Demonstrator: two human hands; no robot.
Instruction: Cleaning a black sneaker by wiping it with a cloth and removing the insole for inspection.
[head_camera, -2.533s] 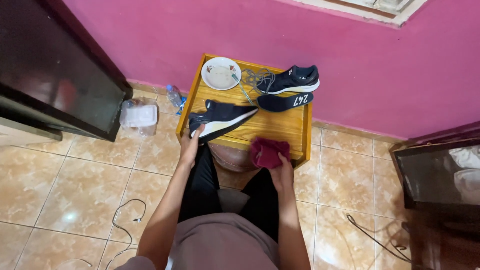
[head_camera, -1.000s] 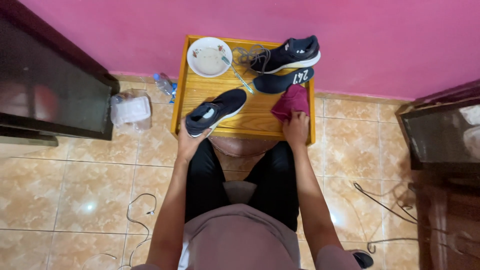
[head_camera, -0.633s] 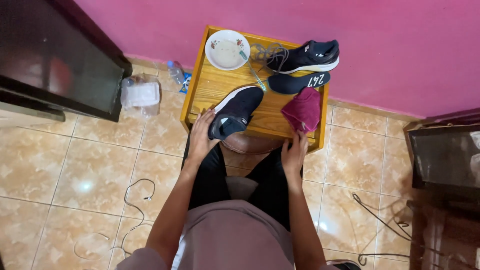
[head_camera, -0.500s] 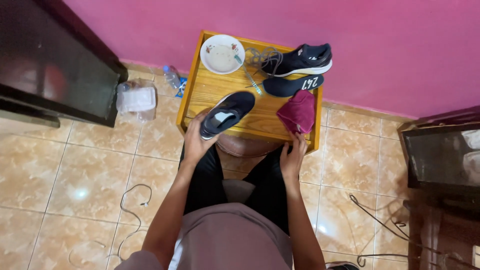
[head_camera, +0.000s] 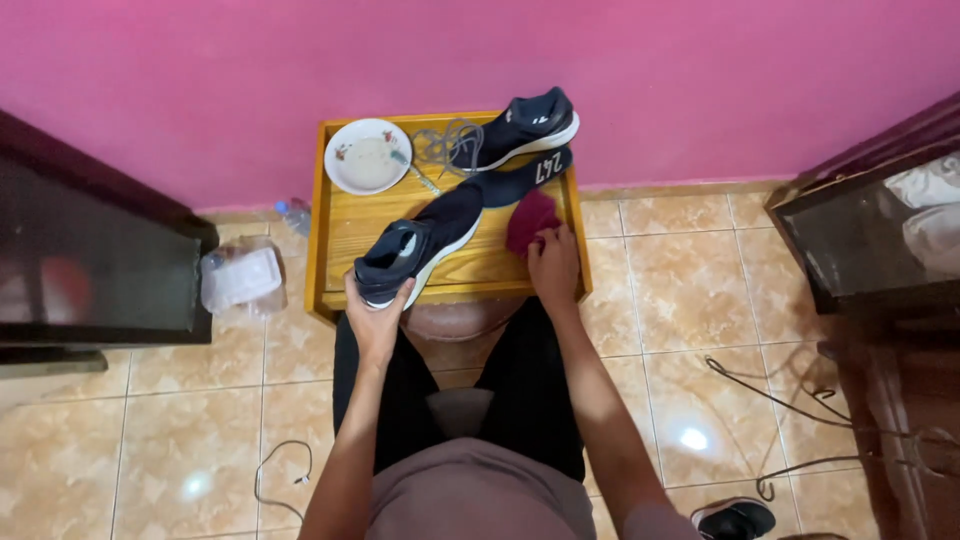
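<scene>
My left hand (head_camera: 377, 315) grips the heel of a dark navy sneaker (head_camera: 420, 243) with a white sole, which lies angled across a small wooden tray table (head_camera: 340, 240). On the table's right side my right hand (head_camera: 553, 265) presses a maroon cloth (head_camera: 527, 218). A second navy sneaker (head_camera: 522, 127) lies on its side at the table's far right corner, with a dark insole (head_camera: 520, 180) in front of it. Loose grey shoelaces (head_camera: 447, 143) sit beside a white bowl (head_camera: 367, 155) with a small brush in it.
A pink wall stands behind the table. A dark cabinet (head_camera: 90, 255) is at the left, with a plastic bag (head_camera: 240, 278) and a bottle (head_camera: 293, 213) on the tiled floor. Another dark cabinet (head_camera: 870, 230) is at the right. Cables (head_camera: 790, 400) lie on the floor, and a shoe (head_camera: 735, 519) is near my right leg.
My left hand has kept hold of the near sneaker and shifted it on the table. My right hand has stayed on the maroon cloth. My view has moved slightly.
</scene>
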